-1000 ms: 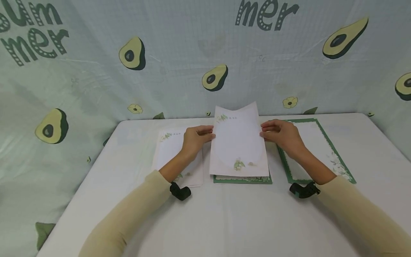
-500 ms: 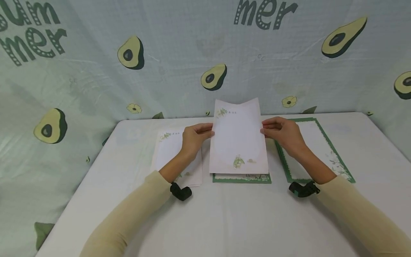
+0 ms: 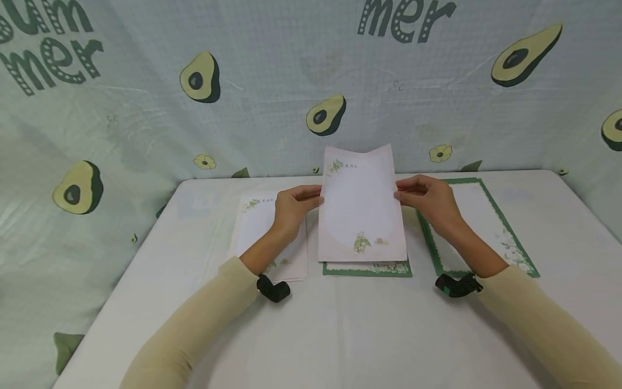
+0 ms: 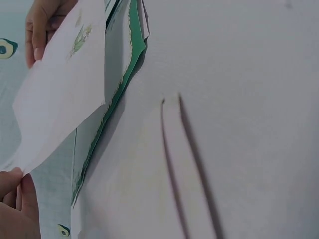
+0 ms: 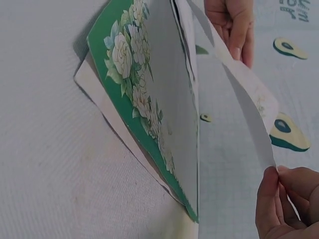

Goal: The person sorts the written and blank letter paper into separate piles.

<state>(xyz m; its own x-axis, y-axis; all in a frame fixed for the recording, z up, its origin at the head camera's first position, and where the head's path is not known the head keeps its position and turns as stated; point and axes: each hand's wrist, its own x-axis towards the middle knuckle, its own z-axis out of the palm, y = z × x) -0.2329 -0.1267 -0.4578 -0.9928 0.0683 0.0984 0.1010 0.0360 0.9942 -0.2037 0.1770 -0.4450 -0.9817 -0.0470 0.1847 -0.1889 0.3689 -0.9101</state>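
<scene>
Pale cloth (image 3: 262,54) printed with avocados hangs behind a white table (image 3: 311,335), and I can read "mer" in green letters near its top. Someone in cream sleeves (image 3: 549,324), with a black wrist camera (image 3: 274,290) at each cuff, has both arms stretched over the tabletop. Thumb and fingers of the left hand (image 3: 292,210) pinch one long edge of a pink-bordered stationery sheet (image 3: 362,210); the right hand (image 3: 430,202) pinches the opposite edge the same way. That sheet is held up at the middle of the table, its upper edge bowed, sprigs of greenery printed at top left and near the bottom. Directly below it lies a green-bordered floral sheet (image 3: 367,268), with a pale sheet (image 5: 97,87) poking out from underneath. Matching pink-bordered sheets (image 3: 252,224) lie beneath the left forearm, and another green-bordered sheet (image 3: 473,208) sits to the right, partly covered by the right hand and forearm.
</scene>
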